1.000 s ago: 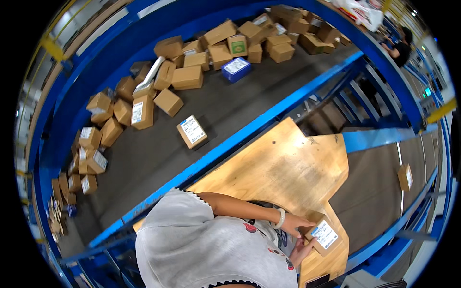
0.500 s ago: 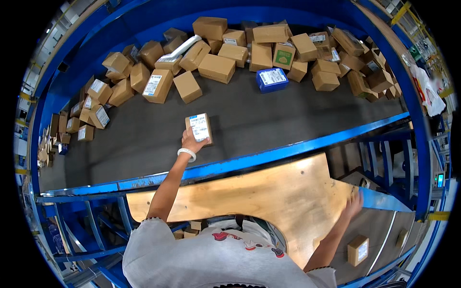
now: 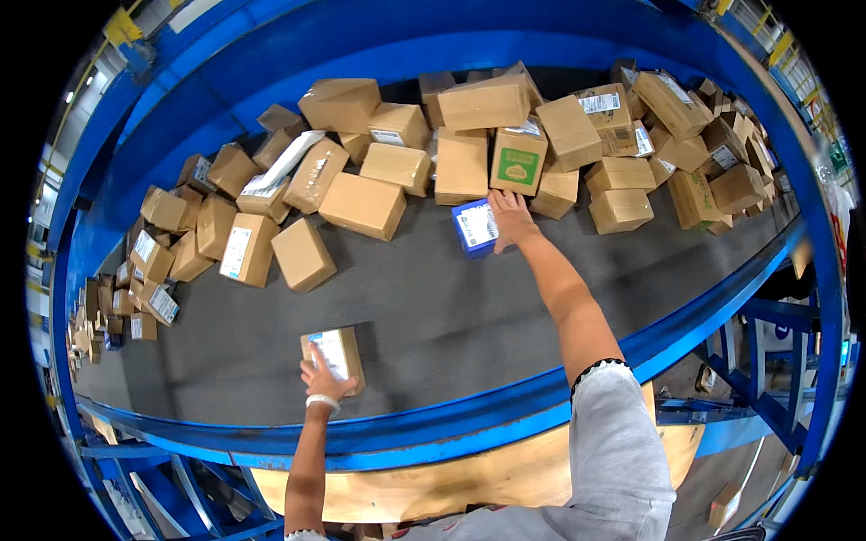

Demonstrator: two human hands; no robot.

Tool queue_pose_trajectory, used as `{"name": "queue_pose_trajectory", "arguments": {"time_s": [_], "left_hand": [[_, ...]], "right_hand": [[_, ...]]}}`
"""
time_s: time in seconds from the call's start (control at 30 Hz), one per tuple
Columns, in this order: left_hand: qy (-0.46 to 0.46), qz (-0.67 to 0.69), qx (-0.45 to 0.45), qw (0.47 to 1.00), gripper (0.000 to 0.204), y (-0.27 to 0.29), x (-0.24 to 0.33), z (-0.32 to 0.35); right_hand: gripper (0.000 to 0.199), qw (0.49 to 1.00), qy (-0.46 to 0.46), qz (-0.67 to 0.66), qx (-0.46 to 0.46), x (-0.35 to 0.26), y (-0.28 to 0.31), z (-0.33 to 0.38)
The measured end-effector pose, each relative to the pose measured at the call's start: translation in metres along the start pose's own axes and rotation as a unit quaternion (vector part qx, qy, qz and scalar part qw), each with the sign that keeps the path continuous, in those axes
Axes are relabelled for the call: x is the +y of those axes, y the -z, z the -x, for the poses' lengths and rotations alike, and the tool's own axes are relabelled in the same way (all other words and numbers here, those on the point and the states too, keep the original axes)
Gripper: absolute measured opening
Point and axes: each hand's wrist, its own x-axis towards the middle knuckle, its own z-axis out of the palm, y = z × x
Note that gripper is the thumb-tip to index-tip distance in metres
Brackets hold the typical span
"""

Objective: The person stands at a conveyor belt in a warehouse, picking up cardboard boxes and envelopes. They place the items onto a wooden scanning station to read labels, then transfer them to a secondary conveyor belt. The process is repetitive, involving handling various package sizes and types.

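My left hand (image 3: 321,379) grips a small brown cardboard box (image 3: 336,357) with a white label, near the front edge of the dark grey conveyor belt (image 3: 433,316). My right arm reaches far across the belt. My right hand (image 3: 511,219) rests on a small blue box (image 3: 475,227) with a white label, its fingers around the box's right side. Just behind that hand stands a brown box with a green label (image 3: 517,161).
Several brown cardboard boxes (image 3: 361,203) crowd the far side of the belt, with more trailing off to the left (image 3: 149,288). Blue metal rails (image 3: 433,424) border the belt. A wooden table top (image 3: 469,478) lies below the rail, near my body.
My right arm has swung from the wooden table up across the belt onto the blue box. My left hand has pulled the labelled brown box closer to the belt's front edge.
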Motion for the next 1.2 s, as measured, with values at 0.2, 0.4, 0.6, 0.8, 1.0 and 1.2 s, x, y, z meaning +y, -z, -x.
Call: {"name": "queue_pose_trajectory", "arguments": {"time_s": [0.2,0.4,0.6,0.8,1.0,1.2], "left_hand": [[-0.043,-0.019,0.043,0.998,0.147,-0.008,0.003,-0.004],[-0.154,0.214,-0.114,0.958,0.13,-0.018,0.102,0.047],[-0.544,0.333,-0.239,0.732,0.122,0.056,0.444,0.212],[-0.82,-0.035,-0.322,0.473,0.119,0.035,0.58,0.452],[-0.892,-0.122,-0.235,0.367,0.11,-0.053,0.593,0.53],[-0.78,0.056,-0.294,0.549,0.098,-0.07,0.559,0.539]], "right_hand": [[0.131,0.995,0.072,-0.011,-0.065,0.003,-0.006,0.047],[0.127,0.896,-0.065,-0.437,-0.046,0.03,0.048,0.233],[0.13,0.812,-0.301,-0.494,0.076,0.1,0.123,0.65],[0.134,0.753,-0.626,-0.202,-0.018,-0.026,0.115,0.926],[0.119,0.338,-0.898,-0.074,0.271,-0.148,0.04,0.937],[0.069,-0.148,-0.529,-0.518,0.655,-0.093,0.07,0.914]]}}
